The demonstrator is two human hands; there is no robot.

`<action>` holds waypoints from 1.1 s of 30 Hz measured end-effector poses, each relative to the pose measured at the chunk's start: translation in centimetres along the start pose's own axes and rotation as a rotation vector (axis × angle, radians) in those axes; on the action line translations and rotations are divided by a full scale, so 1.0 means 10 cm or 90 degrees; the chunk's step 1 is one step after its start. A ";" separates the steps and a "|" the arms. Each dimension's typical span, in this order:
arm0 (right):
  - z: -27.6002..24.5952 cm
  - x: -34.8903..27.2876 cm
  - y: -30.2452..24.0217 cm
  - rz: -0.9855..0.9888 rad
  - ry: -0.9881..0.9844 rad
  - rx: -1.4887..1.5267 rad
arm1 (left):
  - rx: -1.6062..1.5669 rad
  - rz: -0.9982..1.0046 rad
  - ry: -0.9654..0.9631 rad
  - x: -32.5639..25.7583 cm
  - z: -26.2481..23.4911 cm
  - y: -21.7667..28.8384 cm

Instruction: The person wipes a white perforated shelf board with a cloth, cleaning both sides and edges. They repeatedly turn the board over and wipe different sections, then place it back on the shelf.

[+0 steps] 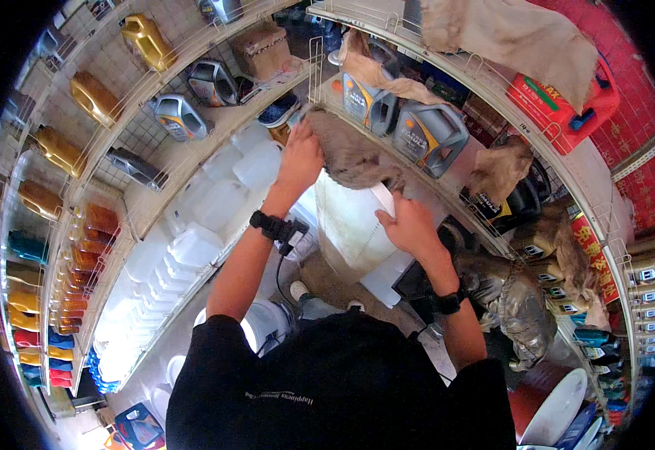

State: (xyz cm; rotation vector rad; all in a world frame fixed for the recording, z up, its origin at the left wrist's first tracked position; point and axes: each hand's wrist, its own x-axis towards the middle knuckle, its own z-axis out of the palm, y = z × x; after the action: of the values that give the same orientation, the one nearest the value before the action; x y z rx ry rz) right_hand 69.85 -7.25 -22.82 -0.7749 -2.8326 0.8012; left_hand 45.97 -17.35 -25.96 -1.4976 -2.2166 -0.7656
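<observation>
A wrinkled brown cloth [353, 150] hangs at the inner corner of the shelves, in front of me. My left hand [302, 153] is raised to the cloth's left end, its fingers closed on the edge there; the fingertips are partly hidden. My right hand [411, 229] is closed, thumb on top, round a stiff white strip [383, 198] just below the cloth's right end. Beneath both hands stands a large, stained white panel or container [353, 225], whose kind I cannot make out.
Shelves of translucent white jugs [192, 246] run along the left. Grey oil jugs [431, 136] stand on the right shelf, with a red jug [567, 105] above. A white bucket [266, 326] is by my left side; a plastic-wrapped bundle [522, 307] lies right.
</observation>
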 end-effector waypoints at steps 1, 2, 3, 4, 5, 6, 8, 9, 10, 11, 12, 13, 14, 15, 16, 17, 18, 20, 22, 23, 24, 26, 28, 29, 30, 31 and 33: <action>0.01 0.01 0.00 0.003 0.005 0.001 | 0.009 -0.008 -0.022 0.04 0.02 -0.07; 0.02 0.05 0.01 -0.002 0.019 0.014 | 0.020 -0.016 -0.042 0.06 0.06 -0.12; 0.06 0.07 0.04 -0.003 0.026 0.026 | 0.016 -0.017 -0.046 0.00 0.03 -0.04; 0.04 0.07 0.12 0.008 0.029 0.023 | -0.056 -0.026 -0.059 -0.05 -0.01 0.16; 0.03 0.06 0.19 0.011 0.027 0.011 | -0.127 -0.035 -0.073 -0.12 -0.01 0.33; 0.05 0.08 0.16 0.000 0.019 0.008 | -0.171 0.017 0.036 -0.28 0.04 0.41; 0.04 0.07 0.26 -0.004 0.033 0.005 | -0.198 0.047 0.002 -0.39 0.01 0.72; 0.06 0.08 0.27 -0.024 0.048 0.006 | -0.211 0.073 -0.024 -0.44 -0.10 0.82; 0.00 0.06 0.27 -0.011 0.027 0.008 | -0.162 0.033 -0.138 -0.42 -0.18 0.84; -0.03 0.04 0.26 -0.002 0.013 0.012 | -0.148 0.018 -0.171 -0.34 -0.23 0.82; -0.07 0.01 0.27 -0.011 0.024 0.023 | -0.141 0.041 -0.221 -0.23 -0.30 0.80; -0.07 0.00 0.28 -0.026 0.038 0.037 | -0.126 0.062 -0.268 -0.13 -0.35 0.74; -0.03 0.01 0.31 -0.035 0.037 0.024 | -0.121 0.056 -0.270 -0.10 -0.34 0.62; -0.04 0.02 0.29 -0.041 0.032 0.027 | -0.114 0.136 -0.193 -0.08 -0.29 0.49; -0.05 0.00 0.26 -0.046 0.017 0.024 | -0.108 0.215 -0.120 -0.07 -0.28 0.40; -0.06 -0.01 0.24 -0.050 0.002 0.022 | -0.105 0.208 -0.126 -0.06 -0.29 0.28; -0.05 0.01 0.28 -0.048 -0.006 0.028 | -0.103 0.227 -0.140 -0.03 -0.33 0.22; -0.04 0.10 0.40 -0.121 0.006 0.036 | -0.015 0.225 -0.216 0.01 -0.36 0.11; -0.13 0.21 0.40 -0.144 -0.036 0.001 | 0.026 0.233 -0.211 0.00 -0.42 0.02; -0.16 0.26 0.38 -0.177 -0.070 -0.041 | 0.073 0.243 -0.192 -0.04 -0.46 -0.02; -0.18 0.31 0.37 -0.175 -0.075 -0.036 | 0.046 0.264 -0.162 -0.06 -0.51 -0.05; -0.20 0.38 0.37 -0.239 -0.075 -0.082 | 0.039 0.179 -0.292 -0.10 -0.66 0.01; -0.20 0.41 0.19 -0.248 -0.105 -0.090 | 0.026 0.105 -0.358 -0.26 -0.82 -0.05; -0.19 0.43 0.09 -0.256 -0.137 -0.104 | 0.027 0.106 -0.363 -0.36 -0.87 -0.12; -0.19 0.42 -0.04 -0.259 -0.139 -0.100 | 0.010 0.082 -0.351 -0.46 -0.98 -0.14; -0.20 0.39 -0.14 -0.272 -0.132 -0.099 | -0.015 0.063 -0.339 -0.54 -1.04 -0.17; -0.17 0.35 -0.33 -0.282 -0.126 -0.099 | 0.014 0.051 -0.352 -0.64 -1.15 -0.25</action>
State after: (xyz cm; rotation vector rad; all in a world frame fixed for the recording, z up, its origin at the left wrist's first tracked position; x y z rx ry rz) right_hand 65.74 -7.12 -19.84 -0.0642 -3.0902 0.6217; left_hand 45.99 -29.77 -21.07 -1.9541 -2.5055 -0.3188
